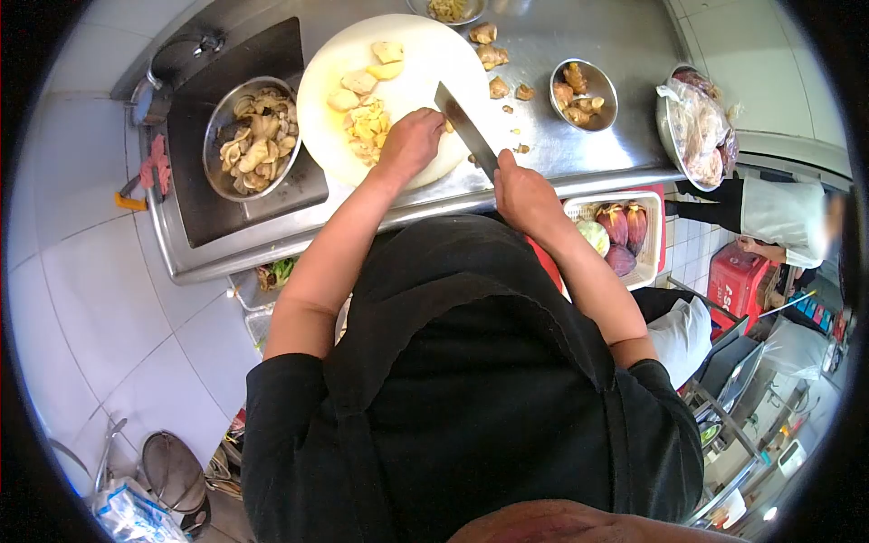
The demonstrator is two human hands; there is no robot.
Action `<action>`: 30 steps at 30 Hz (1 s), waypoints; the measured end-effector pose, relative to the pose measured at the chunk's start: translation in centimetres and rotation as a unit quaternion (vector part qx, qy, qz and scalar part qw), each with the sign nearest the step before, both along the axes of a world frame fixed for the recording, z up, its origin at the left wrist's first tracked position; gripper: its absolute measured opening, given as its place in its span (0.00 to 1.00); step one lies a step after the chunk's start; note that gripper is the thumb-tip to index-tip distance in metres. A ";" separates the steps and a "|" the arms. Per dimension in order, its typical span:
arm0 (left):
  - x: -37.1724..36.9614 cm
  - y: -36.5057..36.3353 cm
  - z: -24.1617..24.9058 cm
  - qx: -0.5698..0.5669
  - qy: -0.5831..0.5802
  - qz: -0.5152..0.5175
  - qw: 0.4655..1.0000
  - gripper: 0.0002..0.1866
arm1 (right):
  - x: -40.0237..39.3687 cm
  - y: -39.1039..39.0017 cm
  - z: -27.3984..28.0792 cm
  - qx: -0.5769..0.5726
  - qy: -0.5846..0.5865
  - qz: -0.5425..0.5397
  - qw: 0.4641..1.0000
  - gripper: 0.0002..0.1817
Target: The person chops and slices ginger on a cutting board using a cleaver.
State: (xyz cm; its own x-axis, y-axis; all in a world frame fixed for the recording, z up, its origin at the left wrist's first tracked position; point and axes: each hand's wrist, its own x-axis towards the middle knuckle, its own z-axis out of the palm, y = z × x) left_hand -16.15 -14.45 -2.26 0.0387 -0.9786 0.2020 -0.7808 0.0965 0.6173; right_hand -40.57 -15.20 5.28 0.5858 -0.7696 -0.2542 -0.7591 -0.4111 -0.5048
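My right hand is wrapped round the handle of a kitchen knife. The dark blade slants up and left across the right edge of a round white cutting board. Curled on the board, my left hand pinches a small piece of ginger beside the blade; the fingers mostly hide it. Left of that hand lies a heap of sliced ginger, with larger peeled ginger chunks above it. Unpeeled ginger knobs and small scraps lie on the steel counter just right of the board.
A bowl of sliced mushrooms stands in the sink. To the right are a metal bowl with ginger and a bagged-food basin. Below the counter edge sits a white basket with banana blossoms. Another person stands far right.
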 end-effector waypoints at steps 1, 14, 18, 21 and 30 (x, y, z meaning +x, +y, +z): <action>0.0 0.1 -0.1 0.009 0.004 0.000 1.000 0.09 | -0.1 0.3 0.7 -0.011 0.008 0.012 1.000 0.07; -0.1 0.3 -1.0 -0.038 -0.002 0.002 0.999 0.07 | 0.0 0.4 -0.3 -0.026 0.054 0.043 0.997 0.05; -0.1 0.6 -0.5 -0.003 -0.009 0.015 1.000 0.09 | 0.1 -0.2 -2.2 -0.038 0.000 0.029 0.999 0.09; -0.1 0.3 -0.7 -0.017 -0.011 0.016 1.000 0.09 | -0.1 -0.2 -0.5 -0.030 -0.002 0.022 0.999 0.09; 0.0 0.6 -1.7 -0.023 -0.009 0.021 0.999 0.09 | -0.7 0.6 -0.6 -0.044 0.007 0.036 0.998 0.08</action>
